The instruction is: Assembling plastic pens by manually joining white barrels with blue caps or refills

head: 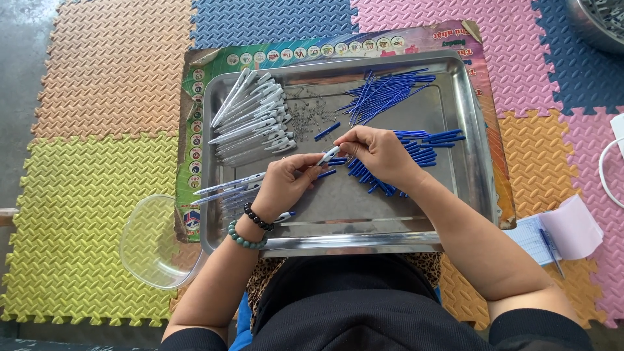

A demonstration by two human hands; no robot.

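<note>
Over a steel tray [471, 162], my left hand [283, 185] grips a white pen barrel [328, 155] whose end points right. My right hand [377, 153] pinches that end with its fingertips. A pile of white pen barrels [253, 117] lies at the tray's back left. Thin blue refills [387, 94] are heaped at the back right. Short blue pen parts [426, 146] lie under and beside my right hand. Small metal springs [312, 114] are scattered at the back middle. Finished white and blue pens [227, 188] lie at the tray's left, by my left wrist.
The tray rests on a printed cardboard sheet [195, 91] on coloured foam floor mats [91, 195]. A clear plastic bowl [153, 244] sits at the front left. A notepad with a pen [552, 234] lies to the right. A metal bowl [598, 23] shows at the top right corner.
</note>
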